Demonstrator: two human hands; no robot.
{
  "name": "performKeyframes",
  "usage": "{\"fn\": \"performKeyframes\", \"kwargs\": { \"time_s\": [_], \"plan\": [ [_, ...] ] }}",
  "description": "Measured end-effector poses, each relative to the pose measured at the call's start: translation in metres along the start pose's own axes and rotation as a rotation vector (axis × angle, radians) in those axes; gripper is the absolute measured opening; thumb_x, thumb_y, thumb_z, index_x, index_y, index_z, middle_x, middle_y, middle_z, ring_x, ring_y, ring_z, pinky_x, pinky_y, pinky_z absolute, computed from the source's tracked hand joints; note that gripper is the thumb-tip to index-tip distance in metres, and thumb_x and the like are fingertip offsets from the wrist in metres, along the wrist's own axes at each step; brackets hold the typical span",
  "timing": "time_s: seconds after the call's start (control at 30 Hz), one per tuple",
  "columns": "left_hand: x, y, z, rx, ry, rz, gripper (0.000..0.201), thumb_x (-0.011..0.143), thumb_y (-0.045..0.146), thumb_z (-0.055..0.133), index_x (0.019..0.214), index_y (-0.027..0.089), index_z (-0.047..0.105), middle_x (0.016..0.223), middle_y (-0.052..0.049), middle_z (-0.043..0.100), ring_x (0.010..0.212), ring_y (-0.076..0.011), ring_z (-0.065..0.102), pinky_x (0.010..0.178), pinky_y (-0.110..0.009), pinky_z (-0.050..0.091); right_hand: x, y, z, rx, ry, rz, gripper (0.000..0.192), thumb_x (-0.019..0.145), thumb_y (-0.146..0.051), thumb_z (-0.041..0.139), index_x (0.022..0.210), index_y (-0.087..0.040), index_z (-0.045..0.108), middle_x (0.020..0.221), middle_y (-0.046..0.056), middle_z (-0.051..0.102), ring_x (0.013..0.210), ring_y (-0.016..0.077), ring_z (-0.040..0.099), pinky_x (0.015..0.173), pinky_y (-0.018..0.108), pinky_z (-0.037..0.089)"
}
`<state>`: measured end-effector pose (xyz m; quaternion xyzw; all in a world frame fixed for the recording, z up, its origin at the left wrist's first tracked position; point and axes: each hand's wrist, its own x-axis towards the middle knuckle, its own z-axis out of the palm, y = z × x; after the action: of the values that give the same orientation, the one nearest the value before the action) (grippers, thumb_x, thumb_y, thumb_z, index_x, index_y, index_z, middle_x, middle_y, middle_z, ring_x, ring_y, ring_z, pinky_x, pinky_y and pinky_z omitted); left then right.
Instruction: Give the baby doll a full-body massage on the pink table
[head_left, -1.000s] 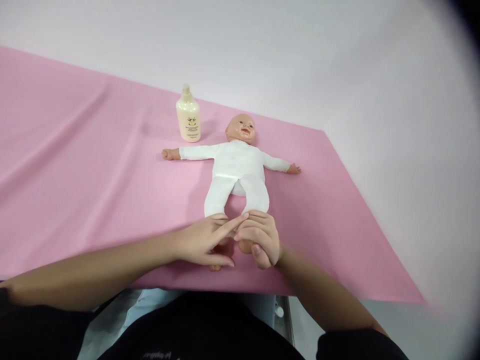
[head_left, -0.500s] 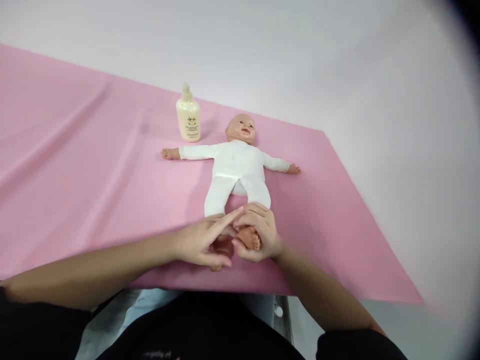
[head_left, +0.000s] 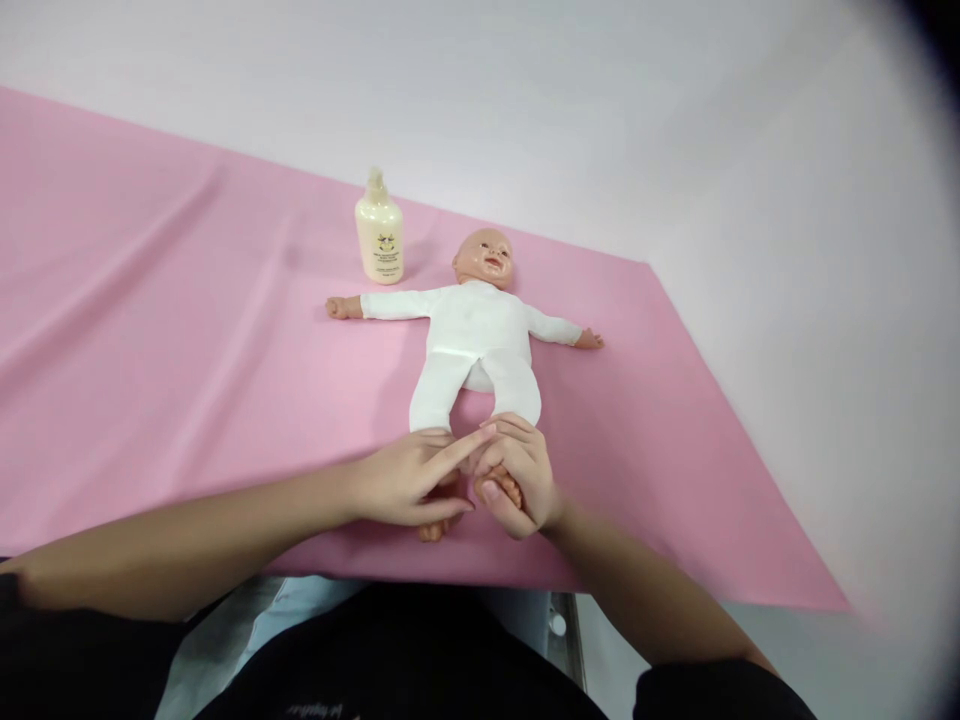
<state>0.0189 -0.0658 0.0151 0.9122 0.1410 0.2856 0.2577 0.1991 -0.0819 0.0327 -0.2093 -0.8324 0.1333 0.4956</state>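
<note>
A baby doll (head_left: 476, 320) in a white cloth suit lies on its back with its arms spread and its feet toward me. My right hand (head_left: 517, 475) is wrapped around the foot (head_left: 501, 486) on the right, thumb pressed on it, with the toes showing. My left hand (head_left: 416, 475) lies over the doll's other lower leg, index finger and thumb stretched apart. Its index fingertip touches the fingers of my right hand; its remaining fingers are partly hidden. Below my left thumb the toes of the other foot (head_left: 433, 530) show.
A cream pump bottle (head_left: 381, 240) with a printed label stands upright beside the doll's head, above its outstretched arm. Everything rests on a pink cloth (head_left: 187, 400) with some creases, covering the table. A plain pale surface (head_left: 675, 120) lies beyond its edge.
My right hand has closed further around the doll's foot, its thumb moving onto the foot. My left index finger and thumb have shifted slightly right.
</note>
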Motion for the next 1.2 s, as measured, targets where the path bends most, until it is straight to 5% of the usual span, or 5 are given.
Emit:
{"fn": "performKeyframes", "kwargs": {
  "time_s": [1.2],
  "plan": [
    [0.0008, -0.002, 0.0032, 0.046, 0.026, -0.021, 0.081, 0.083, 0.038, 0.055, 0.145, 0.021, 0.006, 0.082, -0.004, 0.062, 0.079, -0.0198, 0.058, 0.074, -0.036, 0.048, -0.0038, -0.0049, 0.0049, -0.022, -0.024, -0.003, 0.003, 0.072, -0.02, 0.04, 0.071, -0.022, 0.042, 0.056, -0.004, 0.054, 0.055, 0.0131, 0.052, 0.066, 0.031, 0.039]
  ]
}}
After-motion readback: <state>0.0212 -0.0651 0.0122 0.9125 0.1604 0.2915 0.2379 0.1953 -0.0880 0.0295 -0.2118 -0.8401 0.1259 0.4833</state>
